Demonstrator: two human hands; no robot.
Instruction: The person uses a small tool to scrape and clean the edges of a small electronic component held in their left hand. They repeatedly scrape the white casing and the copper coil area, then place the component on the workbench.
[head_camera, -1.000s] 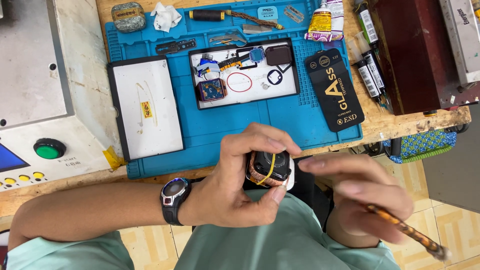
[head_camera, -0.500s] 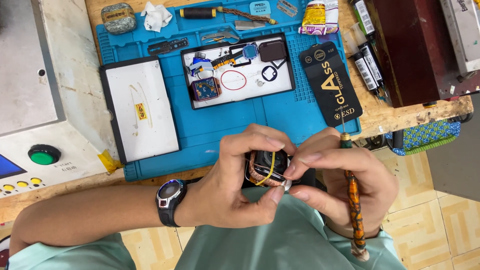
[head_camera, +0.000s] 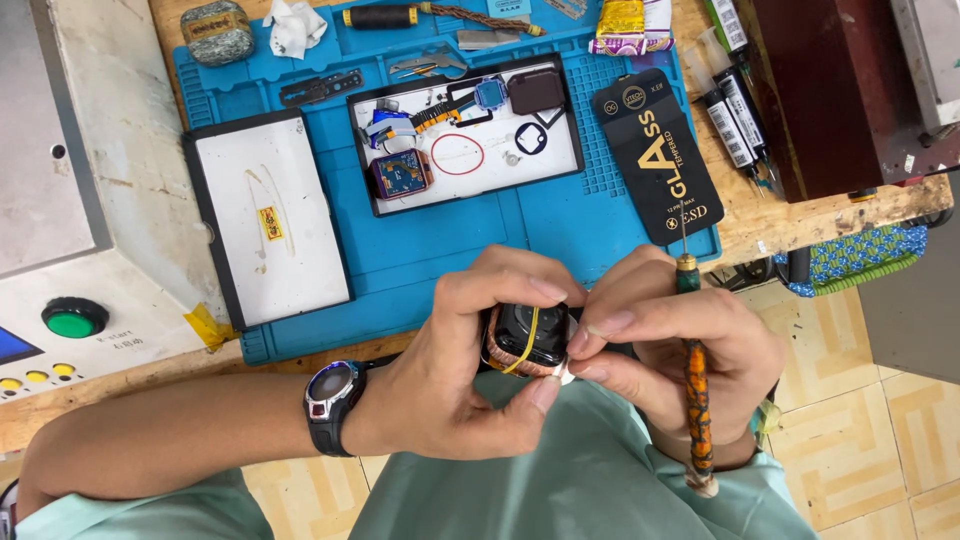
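My left hand (head_camera: 470, 370) grips a small black square watch part (head_camera: 527, 338) ringed by a copper coil, with a yellow strip across it, held close over my lap below the bench edge. My right hand (head_camera: 670, 350) pinches the part's right edge with thumb and forefinger. The same hand also holds a thin tool with an orange patterned handle (head_camera: 697, 400), which runs upright along the palm with its green collar and fine tip pointing up. A dark wristwatch (head_camera: 333, 400) sits on my left wrist.
A blue work mat (head_camera: 440, 240) covers the wooden bench. On it stand a white tray with watch parts (head_camera: 465, 135), a second white tray (head_camera: 268, 215) and a black flat package (head_camera: 660, 155). A grey machine with a green button (head_camera: 72, 318) is at left.
My right hand has swung the orange-handled tool from pointing down-right to upright and has closed in on the watch part's right edge. The view has shifted slightly.
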